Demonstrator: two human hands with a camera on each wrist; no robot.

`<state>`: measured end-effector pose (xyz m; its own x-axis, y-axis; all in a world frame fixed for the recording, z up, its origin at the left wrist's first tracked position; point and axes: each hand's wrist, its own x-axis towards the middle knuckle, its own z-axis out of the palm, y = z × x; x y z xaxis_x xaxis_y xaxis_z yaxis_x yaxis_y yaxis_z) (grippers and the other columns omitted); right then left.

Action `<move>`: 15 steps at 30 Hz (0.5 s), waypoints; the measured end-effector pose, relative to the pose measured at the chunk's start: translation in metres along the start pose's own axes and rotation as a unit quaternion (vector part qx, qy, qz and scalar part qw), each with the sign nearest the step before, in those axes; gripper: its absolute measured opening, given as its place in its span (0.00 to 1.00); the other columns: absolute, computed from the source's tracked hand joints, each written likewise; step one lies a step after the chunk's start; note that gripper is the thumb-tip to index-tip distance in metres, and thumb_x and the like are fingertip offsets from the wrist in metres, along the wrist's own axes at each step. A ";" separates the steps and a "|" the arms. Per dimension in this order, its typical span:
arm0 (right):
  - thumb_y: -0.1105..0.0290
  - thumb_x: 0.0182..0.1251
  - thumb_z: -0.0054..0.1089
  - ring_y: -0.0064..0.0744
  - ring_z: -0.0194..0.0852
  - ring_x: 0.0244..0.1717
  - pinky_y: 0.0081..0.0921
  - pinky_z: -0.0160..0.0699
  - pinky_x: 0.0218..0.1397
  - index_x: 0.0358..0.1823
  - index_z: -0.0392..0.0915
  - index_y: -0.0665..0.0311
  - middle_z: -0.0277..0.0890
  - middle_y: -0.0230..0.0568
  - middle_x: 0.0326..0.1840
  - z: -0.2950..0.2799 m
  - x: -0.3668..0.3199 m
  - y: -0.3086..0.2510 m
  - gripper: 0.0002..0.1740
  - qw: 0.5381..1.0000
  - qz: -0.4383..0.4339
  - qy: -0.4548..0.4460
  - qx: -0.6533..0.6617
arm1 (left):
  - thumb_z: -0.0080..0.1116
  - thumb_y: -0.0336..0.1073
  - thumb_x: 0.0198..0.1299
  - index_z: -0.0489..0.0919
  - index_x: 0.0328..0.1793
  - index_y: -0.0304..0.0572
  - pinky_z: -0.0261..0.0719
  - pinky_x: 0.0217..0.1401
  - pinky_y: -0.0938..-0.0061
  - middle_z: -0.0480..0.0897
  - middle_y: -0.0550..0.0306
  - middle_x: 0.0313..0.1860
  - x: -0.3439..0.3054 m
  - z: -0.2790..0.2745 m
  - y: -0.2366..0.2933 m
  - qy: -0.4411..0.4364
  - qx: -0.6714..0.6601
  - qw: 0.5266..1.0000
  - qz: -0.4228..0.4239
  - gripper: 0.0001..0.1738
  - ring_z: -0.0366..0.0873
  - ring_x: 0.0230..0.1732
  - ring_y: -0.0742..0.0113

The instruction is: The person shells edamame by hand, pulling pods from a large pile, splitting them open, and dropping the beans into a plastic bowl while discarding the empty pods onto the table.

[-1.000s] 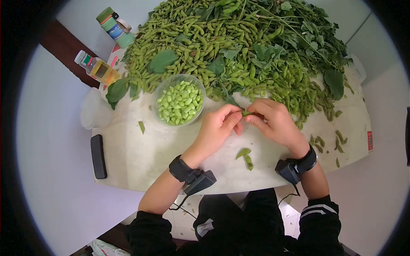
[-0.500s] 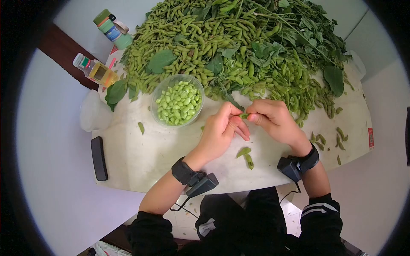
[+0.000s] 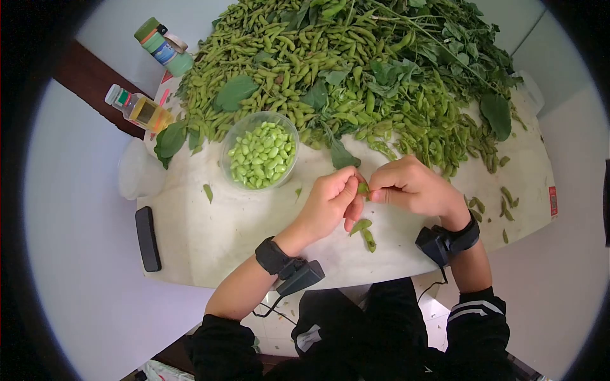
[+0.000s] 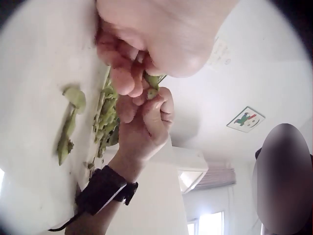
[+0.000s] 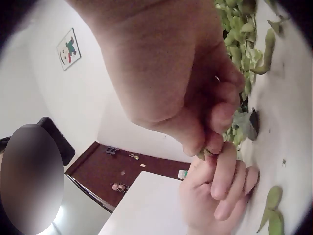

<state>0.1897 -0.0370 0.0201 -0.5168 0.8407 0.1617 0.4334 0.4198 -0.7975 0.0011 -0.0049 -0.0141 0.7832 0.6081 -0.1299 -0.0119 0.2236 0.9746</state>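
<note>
A green soybean pod (image 3: 363,188) is held between the two hands over the near middle of the table. My left hand (image 3: 332,202) pinches it between thumb and forefinger, with the other fingers bent below. From the right, my right hand (image 3: 413,186) pinches the same pod, its fingertips close to the left thumb. In the left wrist view the pod (image 4: 152,84) shows between both sets of fingertips; in the right wrist view the fingers mostly hide it. Left of the hands stands a clear round tub (image 3: 227,166) of shelled green beans (image 3: 264,155).
A large heap of soybean pods (image 3: 292,70) with leafy stalks covers the far side. Opened pods (image 3: 422,130) lie beyond the right hand, and two loose pods (image 3: 369,240) lie nearer. At left are a phone (image 3: 147,239), an oil-coloured bottle (image 3: 143,110) and a green flask (image 3: 164,47).
Both hands have come slightly nearer the body. The pod, lying sideways between the fingertips a second ago, now stands more upright in the left fingers.
</note>
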 end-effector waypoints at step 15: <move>0.63 0.59 0.52 0.47 0.67 0.18 0.34 0.63 0.21 0.25 0.71 0.63 0.65 0.47 0.14 0.017 0.007 0.001 0.11 0.980 0.041 0.153 -0.122 | 0.44 0.31 0.62 0.66 0.46 0.36 0.70 0.23 0.82 0.75 0.58 0.21 0.004 0.003 -0.006 0.118 0.098 0.980 0.129 0.08 0.72 0.20 0.75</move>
<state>0.1740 -0.0367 0.0102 -0.2436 0.9225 0.2994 0.6476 0.3845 -0.6578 0.0061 -0.0058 -0.0195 0.6033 0.7899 0.1098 -0.0530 -0.0976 0.9938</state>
